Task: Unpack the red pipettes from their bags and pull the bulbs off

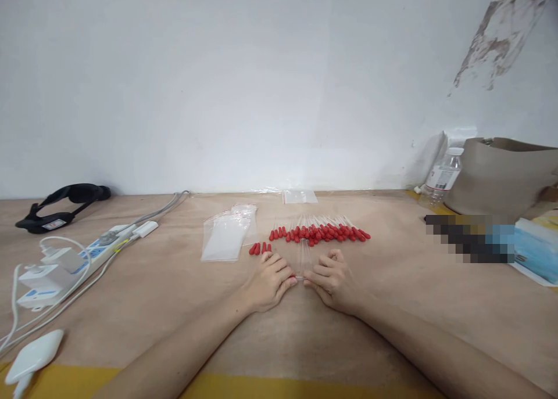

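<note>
Head view: bottle label writing too small.

Power strip with chargers at left, black strap behind it; bottle and brown bag at right.

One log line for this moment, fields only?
left hand: pinching clear bag | right hand: pinching same bag | red-capped droppers: row behind hands

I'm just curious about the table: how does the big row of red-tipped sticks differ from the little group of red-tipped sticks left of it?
The big row holds many sticks spread wide; the little group holds only a few. The row lies farther from the left hand; the group sits just beyond its fingers. Both have red tips and lie flat on the table.
</note>
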Demonstrator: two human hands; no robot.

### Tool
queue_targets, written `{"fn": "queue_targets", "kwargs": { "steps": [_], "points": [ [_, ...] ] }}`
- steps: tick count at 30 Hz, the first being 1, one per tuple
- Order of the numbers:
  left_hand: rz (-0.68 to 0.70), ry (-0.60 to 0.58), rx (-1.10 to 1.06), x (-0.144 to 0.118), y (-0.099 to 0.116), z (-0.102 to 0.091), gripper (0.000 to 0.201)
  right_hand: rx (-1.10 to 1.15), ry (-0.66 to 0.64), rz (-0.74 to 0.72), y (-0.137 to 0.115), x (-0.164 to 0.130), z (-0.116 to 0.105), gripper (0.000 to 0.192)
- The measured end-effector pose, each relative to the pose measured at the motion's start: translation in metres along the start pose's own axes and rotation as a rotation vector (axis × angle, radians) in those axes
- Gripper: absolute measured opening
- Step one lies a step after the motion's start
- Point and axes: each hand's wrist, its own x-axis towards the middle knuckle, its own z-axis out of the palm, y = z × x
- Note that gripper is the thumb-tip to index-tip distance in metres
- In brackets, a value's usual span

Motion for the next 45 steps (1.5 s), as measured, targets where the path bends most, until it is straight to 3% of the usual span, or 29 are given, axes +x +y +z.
{"fn": "queue_targets", "kwargs": {
  "steps": [10, 12, 15, 18, 20, 25, 32, 36, 45],
  "points": [
    [-0.014, 0.013, -0.04, -0.007, 0.0, -0.004, 0.028, -0.067, 0.007, -0.085, 0.01, -0.012, -0.005, 0.024],
    [-0.096, 0.044, -0.039, -0.01, -0.009, -0.006, 0.029, -0.068, 0.038, -0.03, 0.017, -0.016, -0.006, 0.025],
    [-0.33, 0.176, -0.078, -0.012, -0.033, -0.013, 0.028, -0.08, 0.077, 0.149, 0.026, -0.017, -0.005, 0.026],
    [-0.539, 0.305, -0.081, -0.011, -0.059, -0.019, 0.022, -0.088, 0.037, 0.263, 0.028, -0.01, -0.002, 0.03],
    [-0.613, 0.333, -0.032, -0.011, -0.073, -0.019, 0.019, -0.095, 0.007, 0.294, 0.026, -0.002, 0.002, 0.028],
    [-0.642, 0.268, 0.018, -0.015, -0.086, -0.011, 0.015, -0.14, -0.039, 0.337, 0.021, 0.02, 0.016, 0.02],
    [-0.565, 0.269, 0.061, -0.009, -0.07, -0.016, 0.018, -0.247, -0.029, 0.282, 0.017, 0.027, 0.031, 0.021],
    [-0.486, 0.187, 0.072, 0.014, -0.063, -0.015, 0.016, -0.259, -0.024, 0.263, 0.015, 0.025, 0.03, 0.02],
    [-0.719, 0.019, -0.137, 0.073, -0.086, 0.008, 0.02, -0.175, -0.119, 0.328, 0.007, 0.025, 0.025, 0.021]
  ]
}}
